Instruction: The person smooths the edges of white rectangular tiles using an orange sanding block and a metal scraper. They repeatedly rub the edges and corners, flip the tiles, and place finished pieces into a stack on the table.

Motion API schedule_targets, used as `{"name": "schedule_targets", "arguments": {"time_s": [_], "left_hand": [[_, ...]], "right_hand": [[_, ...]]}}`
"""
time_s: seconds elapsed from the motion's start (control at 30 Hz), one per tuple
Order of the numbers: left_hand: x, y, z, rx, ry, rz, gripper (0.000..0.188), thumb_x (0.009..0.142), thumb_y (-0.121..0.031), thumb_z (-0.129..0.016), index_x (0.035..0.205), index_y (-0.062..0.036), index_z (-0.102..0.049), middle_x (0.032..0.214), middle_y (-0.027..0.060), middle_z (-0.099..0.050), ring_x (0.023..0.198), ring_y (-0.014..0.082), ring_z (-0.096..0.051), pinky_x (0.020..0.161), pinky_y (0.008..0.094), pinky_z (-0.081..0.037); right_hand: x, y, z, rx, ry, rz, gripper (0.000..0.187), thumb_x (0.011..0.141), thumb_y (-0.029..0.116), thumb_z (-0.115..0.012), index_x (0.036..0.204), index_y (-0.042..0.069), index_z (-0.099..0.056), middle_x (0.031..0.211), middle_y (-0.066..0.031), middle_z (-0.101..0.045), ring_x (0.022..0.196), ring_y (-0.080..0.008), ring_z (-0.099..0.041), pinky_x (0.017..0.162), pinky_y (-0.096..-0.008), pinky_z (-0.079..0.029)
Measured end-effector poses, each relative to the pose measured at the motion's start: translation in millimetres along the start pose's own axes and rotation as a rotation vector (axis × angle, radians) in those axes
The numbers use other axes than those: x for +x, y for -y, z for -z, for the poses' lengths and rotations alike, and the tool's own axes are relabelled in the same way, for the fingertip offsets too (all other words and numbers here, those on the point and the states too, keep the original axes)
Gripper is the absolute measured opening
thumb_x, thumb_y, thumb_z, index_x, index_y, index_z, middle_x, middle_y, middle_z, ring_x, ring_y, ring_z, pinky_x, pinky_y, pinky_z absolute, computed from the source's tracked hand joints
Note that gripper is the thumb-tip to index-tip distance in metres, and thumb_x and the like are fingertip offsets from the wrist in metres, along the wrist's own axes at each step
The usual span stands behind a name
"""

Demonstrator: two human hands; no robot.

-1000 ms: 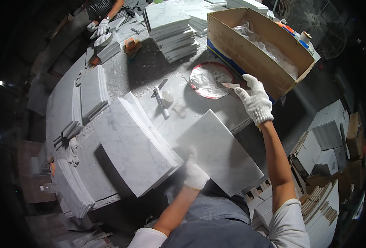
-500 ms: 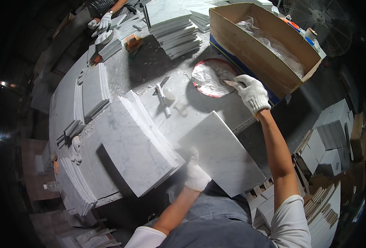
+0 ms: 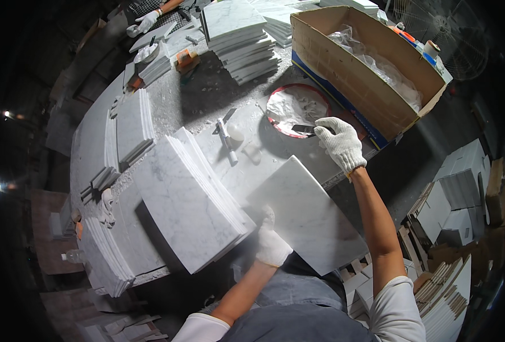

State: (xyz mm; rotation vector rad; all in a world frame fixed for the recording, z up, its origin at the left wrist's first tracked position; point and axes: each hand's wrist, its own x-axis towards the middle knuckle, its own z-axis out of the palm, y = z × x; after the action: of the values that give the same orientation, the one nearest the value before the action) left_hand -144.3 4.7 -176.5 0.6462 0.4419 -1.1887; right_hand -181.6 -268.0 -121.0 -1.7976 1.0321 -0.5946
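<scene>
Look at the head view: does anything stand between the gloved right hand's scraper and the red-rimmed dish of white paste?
Nothing visible does. The right hand holds the scraper with its blade already over the dish rim; the marker lies apart, to the left.
</scene>
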Motion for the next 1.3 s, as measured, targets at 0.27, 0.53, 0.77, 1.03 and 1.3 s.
{"name": "schedule_targets", "arguments": {"time_s": [0.27, 0.53, 0.77, 1.03, 1.3], "left_hand": [[3, 3, 0, 0.014, 0.033, -0.040, 0.071, 0.099, -0.061, -0.058, 0.146, -0.0073, -0.052, 0.145, 0.0131, -0.057, 0.133, 0.0369, -0.052, 0.114, 0.0536, -0.041], [7, 4, 8, 0.057, 0.029, -0.084, 0.072, 0.097, -0.062, -0.061, 0.146, -0.0087, -0.052, 0.143, 0.0120, -0.057, 0.132, 0.0352, -0.053, 0.112, 0.0515, -0.043], [5, 2, 10, 0.016, 0.115, -0.041, 0.071, 0.097, -0.060, -0.062, 0.145, -0.0082, -0.053, 0.142, 0.0119, -0.058, 0.128, 0.0357, -0.056, 0.111, 0.0505, -0.044], [10, 3, 13, -0.046, 0.085, -0.019, 0.069, 0.100, -0.056, -0.060, 0.147, -0.0066, -0.052, 0.145, 0.0143, -0.057, 0.133, 0.0372, -0.053, 0.113, 0.0532, -0.042], [9, 5, 10, -0.040, 0.085, -0.065, 0.066, 0.101, -0.053, -0.059, 0.147, -0.0061, -0.052, 0.147, 0.0148, -0.056, 0.135, 0.0375, -0.052, 0.115, 0.0535, -0.041]], "right_hand": [[2, 2, 0, 0.121, 0.000, -0.117, 0.026, 0.096, 0.022, -0.072, 0.117, 0.006, -0.074, 0.088, -0.0025, -0.074, 0.070, -0.0104, -0.068, 0.057, -0.0259, -0.054], [-33, 2, 32, 0.405, 0.117, -0.037, 0.036, 0.095, 0.027, -0.077, 0.117, -0.001, -0.071, 0.084, -0.0042, -0.071, 0.067, -0.0116, -0.065, 0.053, -0.0242, -0.051], [-61, 9, 34, 0.401, 0.120, -0.058, 0.032, 0.094, 0.023, -0.077, 0.117, 0.001, -0.072, 0.085, -0.0044, -0.072, 0.068, -0.0098, -0.066, 0.055, -0.0234, -0.052], [-68, 15, 30, 0.342, 0.096, -0.039, 0.030, 0.095, 0.022, -0.077, 0.118, 0.003, -0.073, 0.085, -0.0035, -0.073, 0.070, -0.0084, -0.067, 0.056, -0.0227, -0.054], [-75, 21, 28, 0.264, 0.068, 0.017, 0.029, 0.096, 0.020, -0.075, 0.119, 0.002, -0.072, 0.084, -0.0023, -0.072, 0.069, -0.0063, -0.065, 0.056, -0.0218, -0.053]]}}
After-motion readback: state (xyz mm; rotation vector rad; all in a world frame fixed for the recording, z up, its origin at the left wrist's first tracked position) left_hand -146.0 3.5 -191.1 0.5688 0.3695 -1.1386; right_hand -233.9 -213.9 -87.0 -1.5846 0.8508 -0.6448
